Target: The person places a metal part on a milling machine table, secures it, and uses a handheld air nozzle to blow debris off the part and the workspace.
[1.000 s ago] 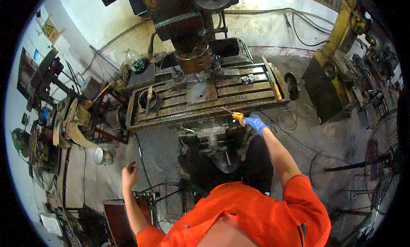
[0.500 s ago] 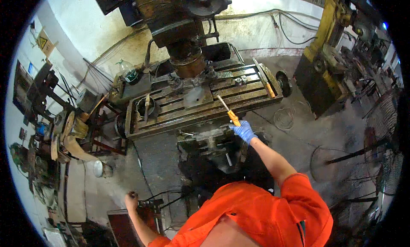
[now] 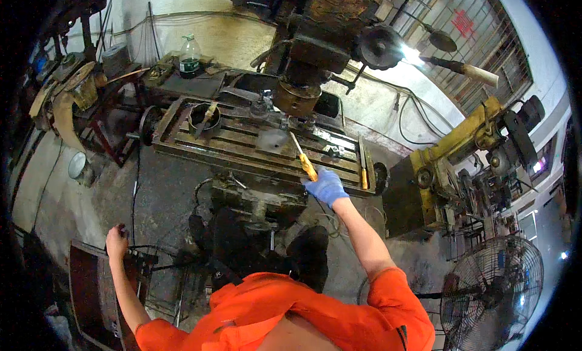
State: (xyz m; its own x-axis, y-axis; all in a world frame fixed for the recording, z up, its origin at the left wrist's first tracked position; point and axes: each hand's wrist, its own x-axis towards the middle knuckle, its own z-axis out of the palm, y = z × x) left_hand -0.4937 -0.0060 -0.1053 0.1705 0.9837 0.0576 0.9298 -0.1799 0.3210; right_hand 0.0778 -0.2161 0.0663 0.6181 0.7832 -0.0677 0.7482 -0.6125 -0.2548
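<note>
My right hand (image 3: 327,188), in a blue glove, is closed round a tool with a yellow handle (image 3: 308,167) and a slim metal shaft, much like a screwdriver. Its tip points away from me, over the slotted table (image 3: 212,149) of a milling machine, at the right edge of a flat grey metal plate (image 3: 274,140). The machine's round spindle head (image 3: 297,98) stands just behind the plate. Low on the left, my bare left hand (image 3: 117,242) is closed by a small dark thing, too unclear to name, above a reddish-brown box-like stand (image 3: 85,278).
A dark pot with a brush (image 3: 206,117) sits on the table's left, an orange-handled tool (image 3: 364,172) on its right end. Beyond are a plastic bottle (image 3: 190,58) and a yellow machine (image 3: 436,148). A fan (image 3: 494,290) stands right, a metal bucket (image 3: 79,166) left.
The view has turned, showing more of the window and fan on the right. The tool's tip is closer to the plate. Both hands keep their grip.
</note>
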